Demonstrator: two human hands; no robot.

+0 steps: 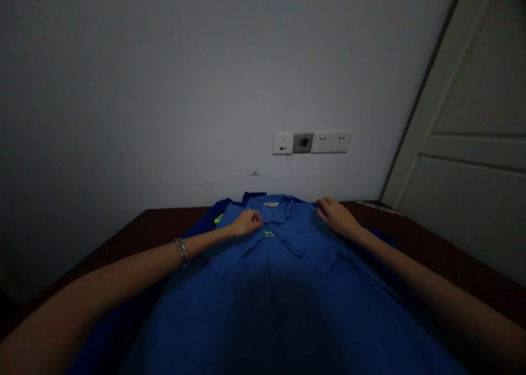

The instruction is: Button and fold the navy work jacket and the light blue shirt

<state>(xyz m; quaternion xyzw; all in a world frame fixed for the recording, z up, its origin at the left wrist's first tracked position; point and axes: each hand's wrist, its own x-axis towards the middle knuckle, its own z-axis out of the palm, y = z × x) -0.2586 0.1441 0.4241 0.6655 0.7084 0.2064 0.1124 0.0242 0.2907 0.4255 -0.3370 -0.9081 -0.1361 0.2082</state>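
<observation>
A blue collared shirt (269, 271) lies spread out with its collar at the far end. There is a white label inside the neck and a small yellow-green mark below it. My left hand (245, 223), with a bracelet on the wrist, pinches the shirt close to the left side of the collar; its fingertips are partly hidden. On the right shoulder of the shirt rests my right hand (337, 217), fingers stretched out and lying on the cloth. Darker blue clothing (209, 216) with a yellow-green patch shows from under the shirt on the left.
The garments lie on a dark reddish-brown table (164, 221) against a pale wall (184, 90). A row of wall sockets and switch plates (332, 142) sits above the collar. A panelled door (472, 145) stands at the right. The lighting is dim.
</observation>
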